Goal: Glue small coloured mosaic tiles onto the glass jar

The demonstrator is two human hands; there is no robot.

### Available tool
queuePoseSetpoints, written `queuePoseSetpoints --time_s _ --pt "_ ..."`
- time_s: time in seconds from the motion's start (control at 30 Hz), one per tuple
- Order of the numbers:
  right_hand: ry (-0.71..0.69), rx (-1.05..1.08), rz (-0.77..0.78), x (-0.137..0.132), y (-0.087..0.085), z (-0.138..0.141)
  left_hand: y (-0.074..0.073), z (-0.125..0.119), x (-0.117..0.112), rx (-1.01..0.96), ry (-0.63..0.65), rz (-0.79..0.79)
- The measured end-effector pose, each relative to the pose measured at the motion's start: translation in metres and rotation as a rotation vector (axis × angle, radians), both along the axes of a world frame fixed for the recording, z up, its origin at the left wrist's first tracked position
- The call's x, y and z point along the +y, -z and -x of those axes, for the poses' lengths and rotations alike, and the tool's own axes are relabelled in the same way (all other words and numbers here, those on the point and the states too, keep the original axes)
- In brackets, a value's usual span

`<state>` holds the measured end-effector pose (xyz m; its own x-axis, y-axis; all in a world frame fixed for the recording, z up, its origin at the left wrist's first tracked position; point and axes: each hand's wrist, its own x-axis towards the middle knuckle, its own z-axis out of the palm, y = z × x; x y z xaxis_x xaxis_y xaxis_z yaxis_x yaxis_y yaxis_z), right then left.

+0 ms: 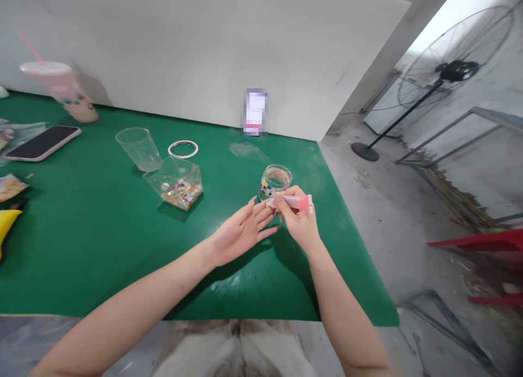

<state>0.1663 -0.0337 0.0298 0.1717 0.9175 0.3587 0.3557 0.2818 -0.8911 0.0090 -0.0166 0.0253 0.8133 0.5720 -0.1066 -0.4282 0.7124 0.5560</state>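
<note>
Pinched in my right hand [300, 224] is a small squeeze tube [300, 202], clear with a pink end. Its nozzle points left, at the fingertips of my left hand [243, 232]. That hand is palm up with its fingers stretched out. Whether a small piece lies on the fingertips is too small to tell. Just behind both hands stands a clear round glass dish [276, 175] with colored mosaic tiles on part of its wall. To the left, a clear angular container [180, 181] holds many loose mosaic pieces.
A clear plastic cup [140, 151] and a white ring [183, 149] are behind the container. A phone [44, 143], a pink tumbler [67, 91] with a straw and a yellow packet [7, 227] lie farther left. A blurred screen [255, 111] leans on the white board. The green table [359, 268] ends at right.
</note>
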Motion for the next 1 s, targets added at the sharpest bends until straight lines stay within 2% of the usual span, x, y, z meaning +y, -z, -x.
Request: queuePoseSetpoints --time_s 0.4,0.67,1.0 --pt "0.027 -0.184 -0.082 -0.0048 0.0020 0.0027 0.0002 -0.0010 0.0010 0.014 -0.007 0.047" --pt "0.007 -0.417 -0.179 -0.0065 0.0025 0.0005 -0.0008 -0.0009 0.0035 0.033 -0.030 0.119" --pt "0.011 -0.313 -0.166 -0.0062 0.0013 0.0015 -0.0022 0.0001 0.0046 0.051 -0.057 0.176"
